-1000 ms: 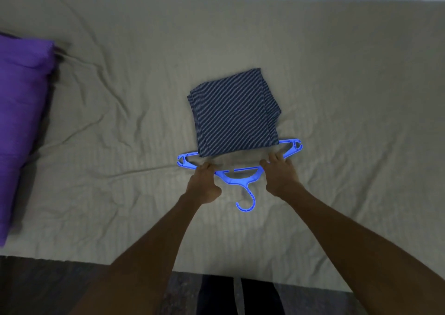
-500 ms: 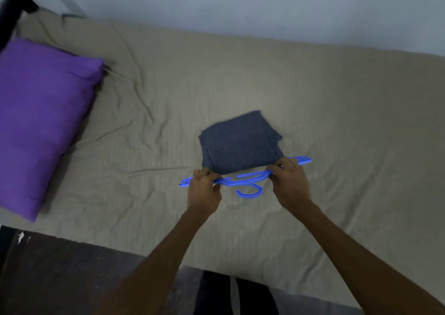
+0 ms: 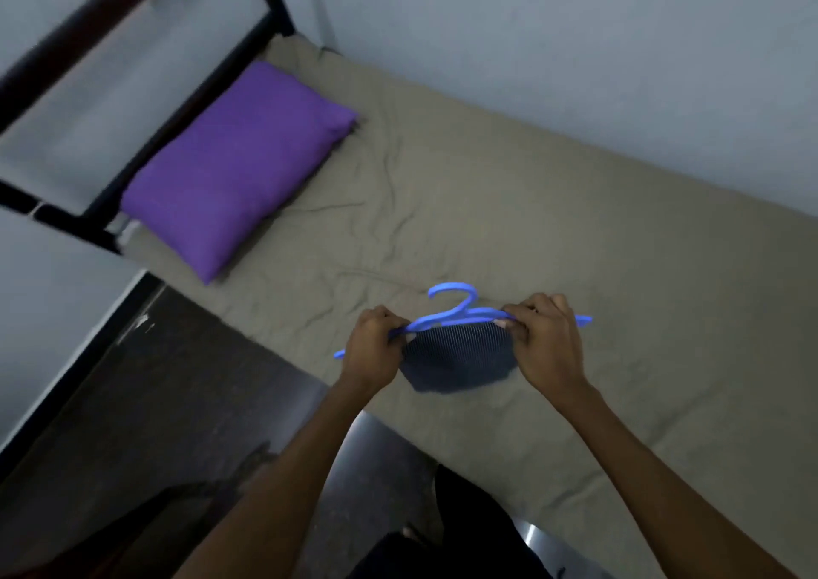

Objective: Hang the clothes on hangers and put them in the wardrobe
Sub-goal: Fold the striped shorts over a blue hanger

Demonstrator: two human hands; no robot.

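Head view showed the bed [image 3: 575, 233], a purple pillow [image 3: 230, 166] at ten o'clock. At centre hung the soft, light striped garment [image 3: 460, 357] from a stiff blue hanger [image 3: 456, 317], best held by its arms; left hand [image 3: 374, 348] and right hand [image 3: 546, 339] gripped them, apart.

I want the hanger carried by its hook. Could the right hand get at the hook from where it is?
Probably yes: the hook stands bare above the hanger's bar, beside the right hand, which must first release the bar.

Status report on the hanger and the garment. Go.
Left hand and right hand both grip the blue hanger. Striped garment hangs from it, lifted over the bed. No wardrobe in view, nothing obstructing.
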